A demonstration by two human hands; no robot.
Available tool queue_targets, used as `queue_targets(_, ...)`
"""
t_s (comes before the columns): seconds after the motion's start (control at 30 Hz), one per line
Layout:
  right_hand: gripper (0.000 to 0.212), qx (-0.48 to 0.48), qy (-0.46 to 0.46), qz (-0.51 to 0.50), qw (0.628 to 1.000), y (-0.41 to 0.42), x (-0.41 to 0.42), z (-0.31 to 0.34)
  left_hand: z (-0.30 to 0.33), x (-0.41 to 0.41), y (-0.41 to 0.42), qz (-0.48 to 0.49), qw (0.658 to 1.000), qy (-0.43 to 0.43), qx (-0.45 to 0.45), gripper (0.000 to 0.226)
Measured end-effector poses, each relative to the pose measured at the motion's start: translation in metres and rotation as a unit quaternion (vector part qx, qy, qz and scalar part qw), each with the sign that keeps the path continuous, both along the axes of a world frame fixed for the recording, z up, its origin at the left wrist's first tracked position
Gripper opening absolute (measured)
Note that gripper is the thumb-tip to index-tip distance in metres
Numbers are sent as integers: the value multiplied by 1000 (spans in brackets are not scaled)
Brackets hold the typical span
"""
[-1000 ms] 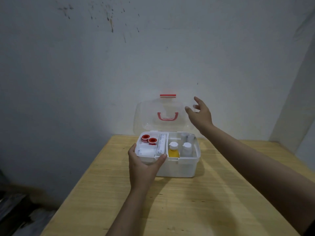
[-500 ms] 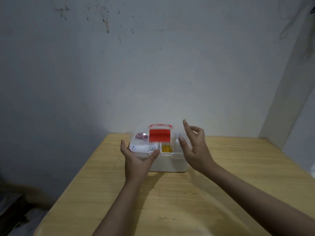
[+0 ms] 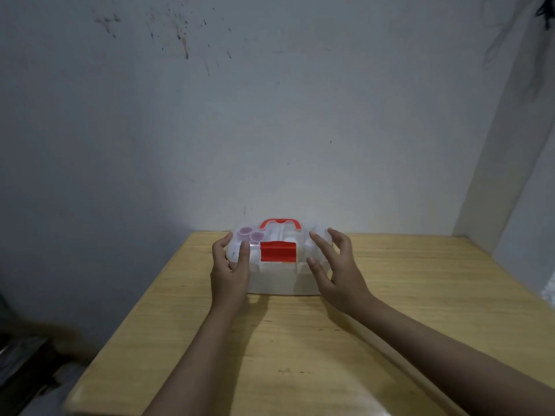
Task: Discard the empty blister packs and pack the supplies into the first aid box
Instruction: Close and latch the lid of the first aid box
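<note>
The first aid box (image 3: 277, 276) sits on the far middle of the table (image 3: 405, 310) near the wall (image 3: 270, 130), with the left hand (image 3: 229, 276) at its left end and the right hand (image 3: 339, 273) at its right end.

Head cam, looks fwd/down, table (image 3: 420, 295) near, wall (image 3: 270, 115) behind

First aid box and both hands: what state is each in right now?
first aid box: lid down, standing on the table
red latch: at the lid's front edge; fastened or not, cannot tell
red handle: lying on the lid
left hand: open, fingers on the lid's left front corner
right hand: open, fingers spread at the lid's right end
</note>
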State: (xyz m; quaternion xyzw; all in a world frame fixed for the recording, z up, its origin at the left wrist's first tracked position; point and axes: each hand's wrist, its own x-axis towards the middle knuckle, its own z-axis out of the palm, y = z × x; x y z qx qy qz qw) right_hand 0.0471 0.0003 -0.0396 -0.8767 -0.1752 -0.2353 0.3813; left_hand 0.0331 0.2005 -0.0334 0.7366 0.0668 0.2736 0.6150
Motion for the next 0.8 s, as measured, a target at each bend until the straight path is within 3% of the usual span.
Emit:
queue_targets(0.2, 32, 163, 72, -58, 982, 22, 4, 33, 1, 1, 4, 0, 1000, 6, 19, 43)
queue_targets(0.33, 46, 182, 127, -116, 968, 43, 12, 41, 1, -1, 4, -1, 1000, 1, 27, 43)
queue_targets(0.47, 54, 145, 163, -100, 971, 41, 7, 36, 1, -1, 5, 0, 1000, -1, 25, 37)
queue_targets(0.8, 28, 236, 152, -116, 953, 45, 8, 34, -2, 0, 4, 5, 1000, -17, 19, 40)
